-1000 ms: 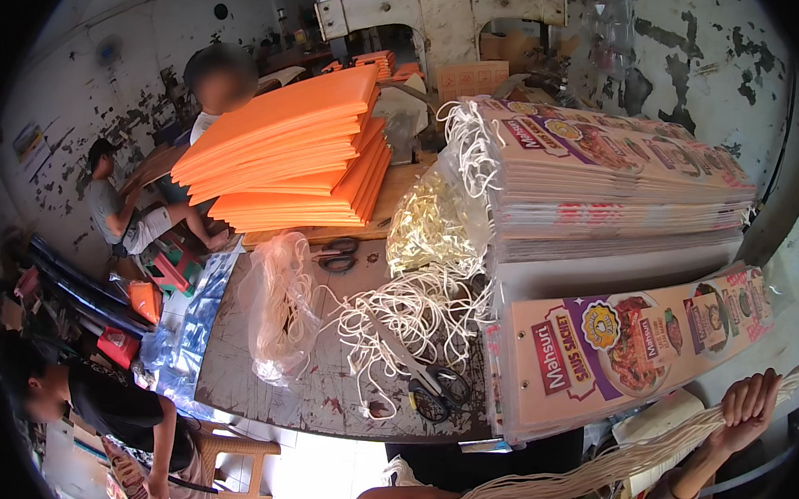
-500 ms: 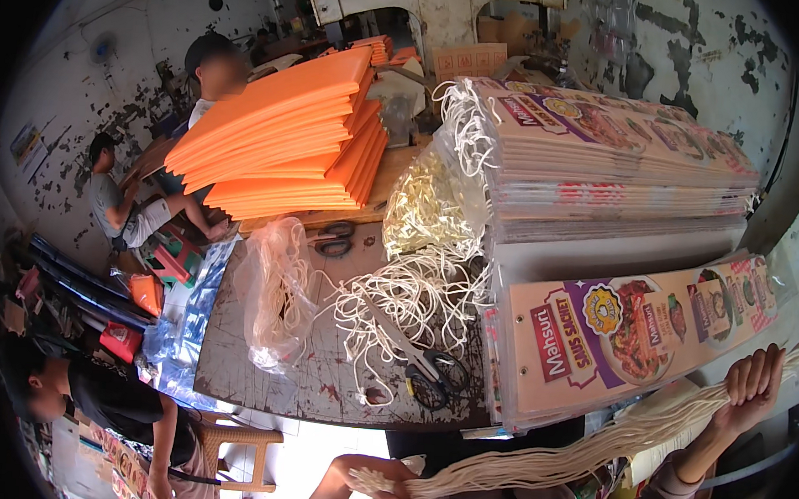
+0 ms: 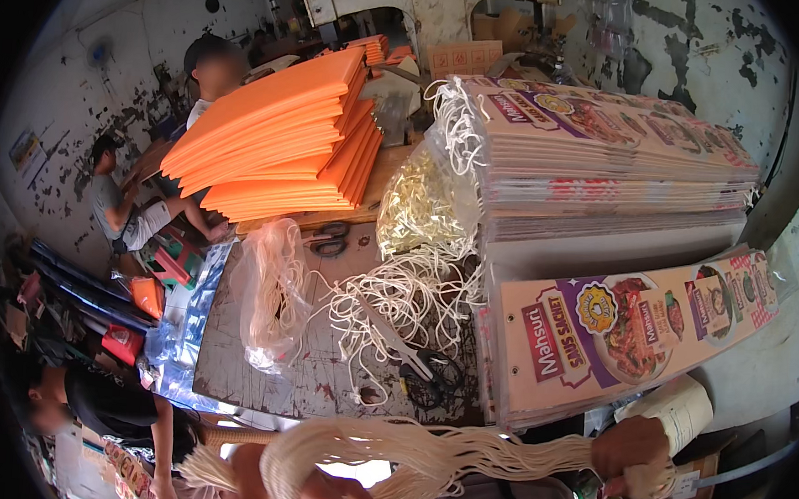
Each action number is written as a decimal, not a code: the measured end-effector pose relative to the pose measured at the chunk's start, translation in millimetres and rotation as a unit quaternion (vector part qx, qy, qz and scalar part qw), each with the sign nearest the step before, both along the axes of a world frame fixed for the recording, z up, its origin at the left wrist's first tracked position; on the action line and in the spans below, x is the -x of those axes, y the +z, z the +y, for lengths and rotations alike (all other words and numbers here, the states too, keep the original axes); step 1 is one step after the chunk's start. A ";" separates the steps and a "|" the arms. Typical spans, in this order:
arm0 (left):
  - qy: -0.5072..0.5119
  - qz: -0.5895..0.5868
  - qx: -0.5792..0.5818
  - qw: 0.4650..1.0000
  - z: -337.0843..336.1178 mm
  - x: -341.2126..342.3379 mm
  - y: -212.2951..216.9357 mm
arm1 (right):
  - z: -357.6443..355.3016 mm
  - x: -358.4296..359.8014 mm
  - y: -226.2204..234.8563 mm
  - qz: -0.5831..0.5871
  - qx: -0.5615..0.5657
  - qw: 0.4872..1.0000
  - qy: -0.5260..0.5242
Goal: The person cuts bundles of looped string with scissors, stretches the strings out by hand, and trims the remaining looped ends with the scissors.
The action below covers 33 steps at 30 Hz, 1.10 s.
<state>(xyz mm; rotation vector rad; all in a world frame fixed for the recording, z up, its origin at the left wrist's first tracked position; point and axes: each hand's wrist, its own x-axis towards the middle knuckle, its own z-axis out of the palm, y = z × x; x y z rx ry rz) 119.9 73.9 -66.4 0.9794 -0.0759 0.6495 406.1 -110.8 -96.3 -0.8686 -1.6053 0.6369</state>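
Note:
A thick bundle of off-white cords stretches between my hands at the table's near edge. At its right end my right hand is a closed fist around the strands, with a short tuft sticking out below. My left hand grips the bundle at the lower middle. Cords loop over that hand and partly hide it, and a loose end fans out to its left. Just beyond lie black-handled scissors, on a tangled heap of white cords.
Flat printed bags are stacked on the right, beside a clear bag of gold-coloured pieces. Orange folded sheets rise behind. A plastic bag of cords and second scissors lie on the table. Other people sit at left.
My right hand has come down and left from beside the printed bags, bringing its cord end nearer. The bundle, stretched straight before, now loops over my left hand, which has moved left.

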 end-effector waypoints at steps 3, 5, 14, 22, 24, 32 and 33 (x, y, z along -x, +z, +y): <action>0.052 -0.070 0.010 0.996 -2.5 -9.3 24.0 | -3.4 9.2 -7.2 0.032 0.120 0.992 0.007; 0.095 -0.096 0.006 0.991 3.3 -6.0 34.9 | 8.9 15.4 -27.0 0.067 0.210 0.971 0.091; 0.070 -0.077 -0.084 0.991 35.5 -1.7 147.7 | 35.8 65.1 -30.4 0.105 0.204 0.968 0.105; 0.082 0.017 -0.268 0.960 63.8 -5.7 215.8 | 65.4 77.8 -9.0 -0.068 0.108 0.991 0.042; 0.086 0.009 -0.273 0.958 67.0 -11.5 217.8 | 70.6 79.2 -2.8 -0.025 0.113 0.992 0.047; 0.101 0.004 -0.293 0.951 73.3 -20.7 229.5 | 128.4 112.9 28.9 0.176 0.018 0.983 -0.043; 0.099 0.003 -0.292 0.951 75.7 -22.3 228.8 | 131.5 115.9 34.4 0.175 0.018 0.983 -0.044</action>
